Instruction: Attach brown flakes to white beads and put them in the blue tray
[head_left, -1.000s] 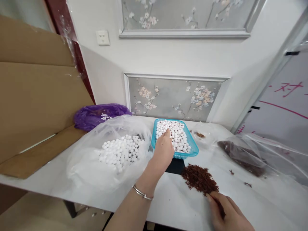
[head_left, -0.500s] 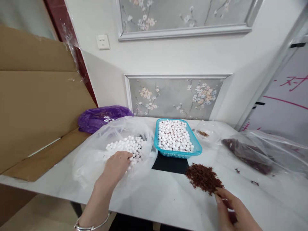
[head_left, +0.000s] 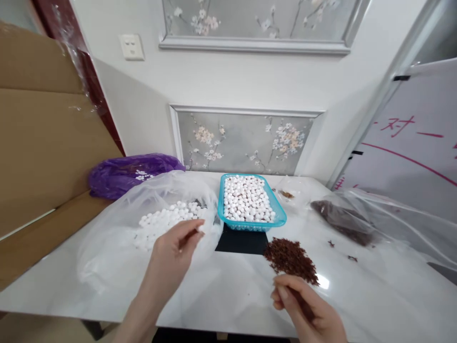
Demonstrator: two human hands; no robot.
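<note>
So the left hand (head_left: 171, 250) is up over the near edge of the clear plastic bag (head_left: 107, 238) full of white balls (head_left: 162, 224), fingers curled in a loose pinch; looks like there might be one ball between thumb and fingertips but honestly I can't tell; the right hand (head_left: 307, 309) sits at the near edge of the white surface (head_left: 374, 286), fingers clenched around a pinch of the brown stuff, right at the tip of the brown shredded pile (head_left: 291, 255); just behind that pile there's a black mat (head_left: 241, 240) with a blue tray (head_left: 280, 216) of more white balls on it, right beside the bag; further right, a second clear bag (head_left: 357, 219) with darker brown material; a purple bag (head_left: 124, 174) sits at the back left, next to big sheets of cardboard (head_left: 46, 157); some brown crumbs are scattered on the surface near the right-hand bag.
</note>
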